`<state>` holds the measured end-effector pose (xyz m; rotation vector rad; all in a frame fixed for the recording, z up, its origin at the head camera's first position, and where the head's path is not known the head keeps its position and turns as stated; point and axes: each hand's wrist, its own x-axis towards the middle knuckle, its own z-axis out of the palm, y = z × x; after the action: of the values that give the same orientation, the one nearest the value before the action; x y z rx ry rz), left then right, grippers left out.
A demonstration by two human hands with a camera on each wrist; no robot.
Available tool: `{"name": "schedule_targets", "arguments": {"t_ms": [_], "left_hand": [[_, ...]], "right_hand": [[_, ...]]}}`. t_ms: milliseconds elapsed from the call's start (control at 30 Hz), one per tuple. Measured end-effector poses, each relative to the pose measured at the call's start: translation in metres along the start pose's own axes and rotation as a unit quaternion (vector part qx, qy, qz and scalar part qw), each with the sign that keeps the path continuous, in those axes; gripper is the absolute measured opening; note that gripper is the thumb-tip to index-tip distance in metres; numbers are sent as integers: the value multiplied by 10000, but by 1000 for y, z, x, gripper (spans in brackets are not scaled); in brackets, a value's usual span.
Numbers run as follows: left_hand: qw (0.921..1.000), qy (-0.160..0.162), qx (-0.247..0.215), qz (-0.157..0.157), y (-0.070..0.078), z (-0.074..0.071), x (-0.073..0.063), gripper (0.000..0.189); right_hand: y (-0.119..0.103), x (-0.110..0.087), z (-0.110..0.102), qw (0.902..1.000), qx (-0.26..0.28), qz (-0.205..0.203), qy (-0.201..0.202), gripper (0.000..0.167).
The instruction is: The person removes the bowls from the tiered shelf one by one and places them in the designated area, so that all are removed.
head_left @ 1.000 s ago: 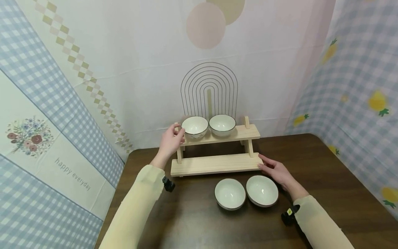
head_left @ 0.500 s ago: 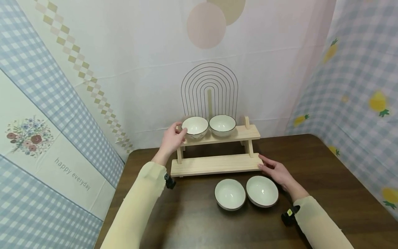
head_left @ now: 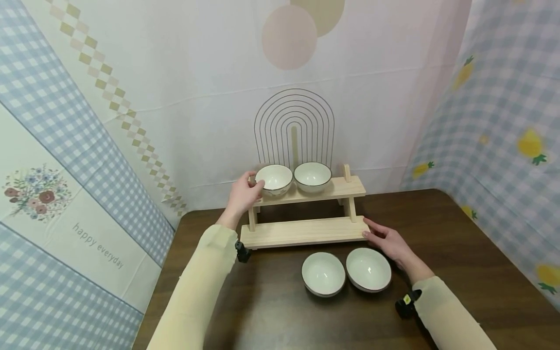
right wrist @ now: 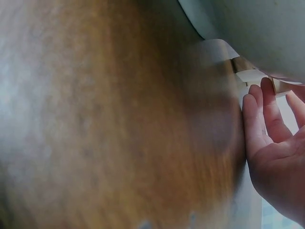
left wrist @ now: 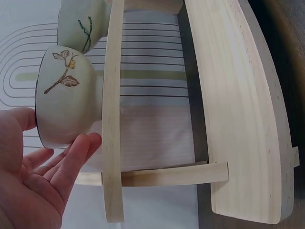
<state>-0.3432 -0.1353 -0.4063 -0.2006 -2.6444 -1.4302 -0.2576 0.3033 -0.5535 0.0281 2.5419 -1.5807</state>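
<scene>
A two-tier wooden display rack stands at the back of the table. Its upper tier carries two white bowls side by side. My left hand holds the left bowl; in the left wrist view the thumb is at its rim and fingertips touch its side, which bears a leafy branch. The right bowl stands beside it. At the lower tier's right end, my right hand grips the board corner between thumb and fingers; the right wrist view hides most of this contact behind a bowl.
Two more white bowls, a left one and a right one, stand on the dark wooden table in front of the rack, near my right forearm. A patterned cloth hangs right behind the rack.
My left hand has moved slightly right and closed in on the left bowl, its thumb now at the bowl's front. My right hand stays at the rack's corner.
</scene>
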Motion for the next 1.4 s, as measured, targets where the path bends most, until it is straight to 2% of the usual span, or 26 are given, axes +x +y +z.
{"name": "schedule_targets", "arguments": {"t_ms": [433, 667, 900, 1400], "left_hand": [[9974, 27, -705, -167, -5, 6, 2, 55], [9952, 17, -938, -266, -5, 6, 2, 54], [9901, 38, -1359, -350, -3, 8, 1, 55], [9766, 63, -2067, -596, -5, 7, -7, 56]], "right_hand": [[-2, -1, 1, 10000, -9, -8, 40, 74], [-2, -1, 1, 10000, -67, 8, 43, 74], [-1, -1, 1, 10000, 7, -38, 24, 74], [1, -18, 9, 9998, 88, 81, 134, 76]]}}
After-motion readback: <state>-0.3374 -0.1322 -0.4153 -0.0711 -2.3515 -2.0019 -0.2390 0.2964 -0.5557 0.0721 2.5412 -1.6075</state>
